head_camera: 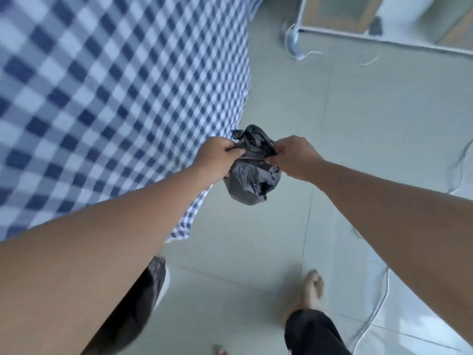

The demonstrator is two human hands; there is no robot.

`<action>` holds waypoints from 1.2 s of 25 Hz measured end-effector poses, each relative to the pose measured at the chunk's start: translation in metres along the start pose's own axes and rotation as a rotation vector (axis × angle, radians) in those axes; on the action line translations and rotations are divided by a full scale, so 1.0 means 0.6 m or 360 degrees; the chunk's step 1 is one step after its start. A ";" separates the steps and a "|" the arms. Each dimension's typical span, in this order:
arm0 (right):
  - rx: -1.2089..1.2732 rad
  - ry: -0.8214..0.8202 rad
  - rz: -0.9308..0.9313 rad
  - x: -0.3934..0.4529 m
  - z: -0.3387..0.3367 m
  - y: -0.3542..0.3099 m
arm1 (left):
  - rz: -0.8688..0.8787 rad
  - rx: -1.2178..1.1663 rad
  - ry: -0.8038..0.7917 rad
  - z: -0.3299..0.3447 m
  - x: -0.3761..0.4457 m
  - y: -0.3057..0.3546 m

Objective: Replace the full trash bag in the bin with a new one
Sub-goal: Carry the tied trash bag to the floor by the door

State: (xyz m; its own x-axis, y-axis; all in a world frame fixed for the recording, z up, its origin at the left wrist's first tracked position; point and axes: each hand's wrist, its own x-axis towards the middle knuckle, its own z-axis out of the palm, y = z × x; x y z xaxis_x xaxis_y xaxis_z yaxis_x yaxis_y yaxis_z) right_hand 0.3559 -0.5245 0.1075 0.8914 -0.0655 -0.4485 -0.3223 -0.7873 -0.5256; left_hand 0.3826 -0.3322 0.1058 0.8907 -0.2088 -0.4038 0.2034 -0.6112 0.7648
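Note:
A small, full black trash bag hangs in the air in front of me, above the grey tiled floor. Its top is bunched and twisted into a knot-like tuft. My left hand pinches the bag's neck from the left. My right hand grips the same neck from the right. Both hands are closed on the plastic. Under my left forearm, at the lower left, part of a dark bin with a black liner shows; most of it is hidden by my arm.
A bed with a blue and white checked sheet fills the left side, its edge hanging close to the bag. A white shelf frame and loose cables lie at the far right. My bare feet stand on the floor.

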 end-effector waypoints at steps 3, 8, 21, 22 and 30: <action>0.0040 0.0195 0.0056 -0.013 -0.115 0.051 | 0.0146 0.0103 -0.0049 0.034 0.035 0.128; 0.0291 0.0425 0.0266 -0.032 -0.282 0.208 | 0.0296 0.0288 -0.0157 0.174 0.101 0.310; 0.0520 0.0666 0.0918 -0.128 -0.482 0.720 | 0.0505 0.0399 -0.0693 0.705 0.209 0.594; 0.0530 0.0659 0.0971 -0.136 -0.486 0.753 | 0.0500 0.0407 -0.0751 0.743 0.215 0.606; 0.0812 0.0827 0.1400 -0.253 -0.573 0.969 | 0.0577 0.0515 -0.1179 1.029 0.207 0.775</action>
State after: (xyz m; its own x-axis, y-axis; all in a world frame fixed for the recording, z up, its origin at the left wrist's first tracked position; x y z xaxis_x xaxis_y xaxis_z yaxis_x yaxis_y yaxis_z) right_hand 0.1427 -1.1828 0.1184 0.2782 -0.8106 -0.5154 -0.8864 -0.0099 -0.4629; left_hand 0.3371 -1.1137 0.1013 0.3632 -0.8037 -0.4713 -0.2651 -0.5740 0.7747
